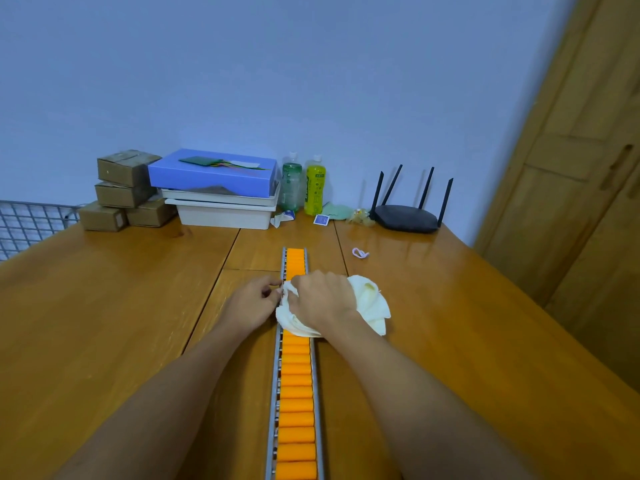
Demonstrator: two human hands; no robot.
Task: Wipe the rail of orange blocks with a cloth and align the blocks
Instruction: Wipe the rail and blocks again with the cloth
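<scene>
Both forearms bare, reaching fwd from bottom of view and converging toward centre. Right hand (323,299) palm down, knuckles up, fingers curled under in a fist-like grip w/ wrist slightly bent inward. Left hand (251,301) just beside it, nearly touching, on its side w/ thumb up; thumb and index fingers (273,284) pinched together at the tips, other fingers tucked in. Left arm angled in from lower left, right arm from lower right.
</scene>
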